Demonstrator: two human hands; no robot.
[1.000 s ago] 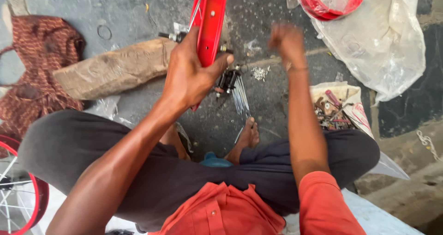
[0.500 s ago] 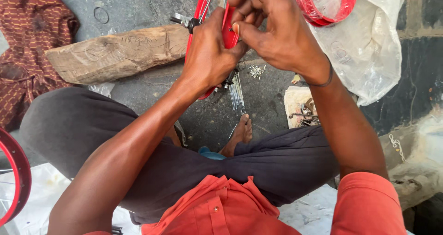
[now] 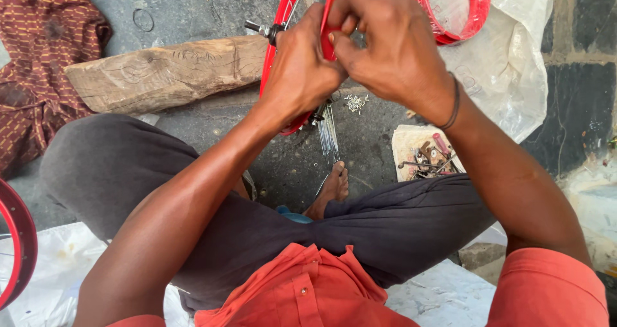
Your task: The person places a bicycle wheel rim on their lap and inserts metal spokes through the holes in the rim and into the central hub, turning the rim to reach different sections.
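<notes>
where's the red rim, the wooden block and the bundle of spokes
red rim (image 3: 275, 63), head view, on the left edge below the left hand
wooden block (image 3: 167, 70), head view, on the middle of its top face
bundle of spokes (image 3: 329, 134), head view, midway along the metal rods

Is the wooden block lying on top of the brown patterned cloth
No, the wooden block lies on the bare grey floor, just right of the brown patterned cloth.
</notes>
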